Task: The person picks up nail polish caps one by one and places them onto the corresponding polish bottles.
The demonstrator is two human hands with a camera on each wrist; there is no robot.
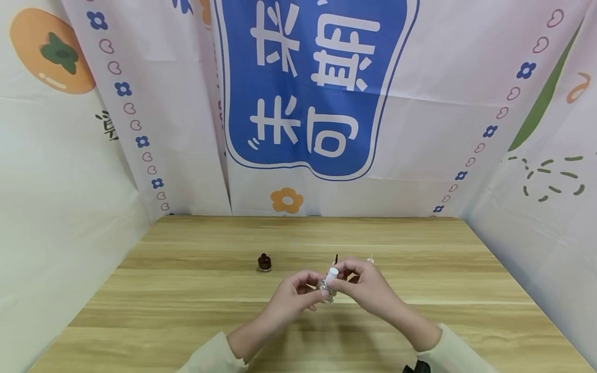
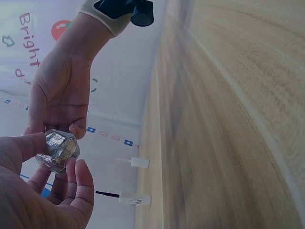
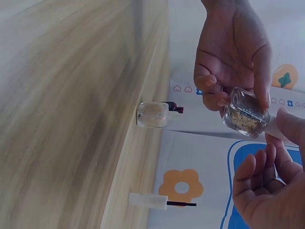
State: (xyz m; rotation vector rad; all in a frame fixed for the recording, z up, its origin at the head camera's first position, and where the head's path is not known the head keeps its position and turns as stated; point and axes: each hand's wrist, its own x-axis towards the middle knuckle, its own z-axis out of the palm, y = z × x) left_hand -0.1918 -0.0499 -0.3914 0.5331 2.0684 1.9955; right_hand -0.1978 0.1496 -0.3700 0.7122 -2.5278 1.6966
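A clear faceted nail polish bottle (image 3: 245, 114) with gold and silver flakes inside is held in my left hand (image 1: 294, 294), thumb on one side and fingertips on the other. My right hand (image 1: 368, 287) pinches the white cap (image 1: 331, 274) at the bottle's neck. The two hands nearly meet around the bottle in the head view. From the left wrist view, the bottle (image 2: 58, 149) shows between both hands, while the cap is hidden. Near my right hand, a white brush cap (image 3: 148, 201) stands on the table with its dark brush pointing up.
On the wooden table (image 1: 186, 311) stands a dark red, capless polish bottle (image 1: 264, 262), left of the hands. A clear polish bottle (image 3: 152, 115) also stands there. Another white brush cap (image 2: 139, 162) has a pale brush. A printed cloth (image 1: 401, 191) hangs behind the table.
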